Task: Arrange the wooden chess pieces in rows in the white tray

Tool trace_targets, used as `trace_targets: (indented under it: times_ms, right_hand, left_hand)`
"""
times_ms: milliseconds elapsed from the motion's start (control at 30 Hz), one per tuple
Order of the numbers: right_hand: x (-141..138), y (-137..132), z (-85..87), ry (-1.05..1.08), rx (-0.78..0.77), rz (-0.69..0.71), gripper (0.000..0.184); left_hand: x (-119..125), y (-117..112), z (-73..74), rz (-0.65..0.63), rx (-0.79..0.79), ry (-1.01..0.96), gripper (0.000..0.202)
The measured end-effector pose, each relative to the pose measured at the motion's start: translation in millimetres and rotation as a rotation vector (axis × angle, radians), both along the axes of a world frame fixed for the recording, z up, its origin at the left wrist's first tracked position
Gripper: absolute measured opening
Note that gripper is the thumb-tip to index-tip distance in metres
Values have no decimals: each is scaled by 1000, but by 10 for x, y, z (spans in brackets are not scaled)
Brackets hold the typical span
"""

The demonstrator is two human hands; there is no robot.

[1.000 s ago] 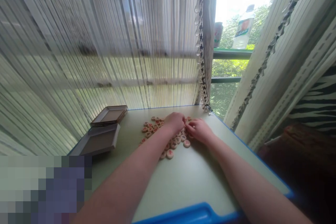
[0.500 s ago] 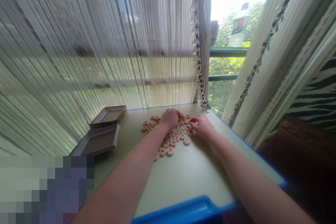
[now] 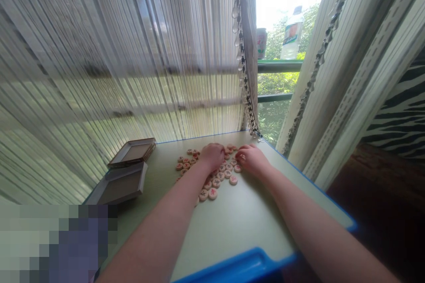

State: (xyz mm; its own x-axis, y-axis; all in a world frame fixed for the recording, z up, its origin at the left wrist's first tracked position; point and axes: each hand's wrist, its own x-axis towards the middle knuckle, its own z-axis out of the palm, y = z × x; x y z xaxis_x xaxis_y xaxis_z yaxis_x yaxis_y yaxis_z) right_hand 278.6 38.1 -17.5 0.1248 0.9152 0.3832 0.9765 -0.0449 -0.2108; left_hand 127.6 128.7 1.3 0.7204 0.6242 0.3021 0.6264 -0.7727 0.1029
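**String curtain point(image 3: 149, 53), tabletop point(image 3: 255, 230), loads of round pieces point(image 3: 216, 182)**

So the string curtain is easily the biggest thing here, hanging in pale stripes across the back and left. Pale curtain panel point(image 3: 361, 79) over on the right too, with a beaded trim. Then there's the tabletop, light greenish with a blue edge, and a chunky blue moulded bit on the near side. Dark railing point(image 3: 279, 66) outside in the gap between the curtains, greenery behind it, and some zebra-print stuff point(image 3: 401, 117) far right.

Next size down: two shallow open boxes on the left of the tabletop, a brown-edged far box point(image 3: 134, 152) and a grey-walled near box point(image 3: 121, 183) right beside it. Clear bottle point(image 3: 292, 37) with a label up at the railing.

Hands: the left hand point(image 3: 213, 157) is over the middle of the pile, fingers curled downward. Its fingertips are hidden, so can't tell if it's pinching anything. The right hand point(image 3: 252, 159) is at the pile's right edge, fingers bent in toward the thumb; can't tell if there's a piece in there either.

Can point(image 3: 261, 43) sits near the bottle, left of it.

Smallest are the round pieces, bunched around and under the hands, marked in red or dark characters.
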Motion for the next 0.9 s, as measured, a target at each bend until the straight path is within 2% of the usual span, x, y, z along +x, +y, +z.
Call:
trace_targets:
  times_ms: [167, 333, 500, 700, 800, 900]
  right_hand:
    - [2, -22, 65, 33, -70, -27, 18]
    - [0, -2, 39, 76, -91, -17, 17]
    - [-1, -10, 38, 118, -103, -24, 15]
    - [-31, -43, 75, 129, -93, -55, 17]
    - [-46, -45, 76, 123, -80, -42, 16]
    - [-47, -30, 67, 142, -89, -22, 19]
  left_hand:
    - [1, -6, 9, 5, -21, -29, 27]
    - [7, -17, 18, -18, -90, -8, 28]
    - [17, -21, 25, 13, -145, -34, 27]
    - [30, -28, 95, 21, -49, -37, 25]
    - [41, -26, 113, -38, -34, -56, 27]
    - [64, -48, 95, -164, -65, -58, 30]
